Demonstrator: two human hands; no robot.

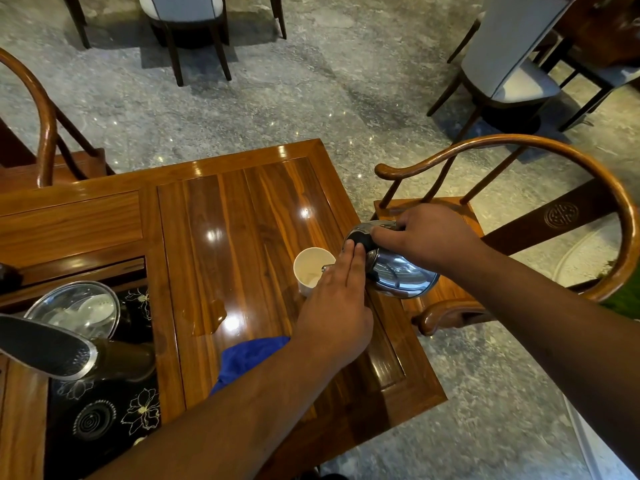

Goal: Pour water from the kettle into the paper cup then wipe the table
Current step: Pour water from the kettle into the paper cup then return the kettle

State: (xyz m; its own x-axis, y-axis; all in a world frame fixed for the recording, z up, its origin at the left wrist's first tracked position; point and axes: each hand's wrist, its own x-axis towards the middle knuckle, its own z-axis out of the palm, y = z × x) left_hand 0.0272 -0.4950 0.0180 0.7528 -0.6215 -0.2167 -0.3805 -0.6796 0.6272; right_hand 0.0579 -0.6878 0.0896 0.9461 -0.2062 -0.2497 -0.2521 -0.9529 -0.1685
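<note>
Tilting toward the paper cup [313, 268], the steel kettle [398, 268] hangs over the right edge of the table [242, 209], its spout at the cup's rim. The right hand [426, 237] is clamped on the kettle's handle, while the left hand [337, 306] lies with fingers flat and together, fingertips pressing the black lid knob [360, 239]. The cup stands upright near the table's right edge. A puddle [207, 315] glistens toward the middle of the tabletop, and a blue cloth [247, 358] lies near the front edge, partly under the left forearm. No lettering is legible anywhere; a carved round emblem [561, 215] marks the wooden chair [519, 143] at right.
</note>
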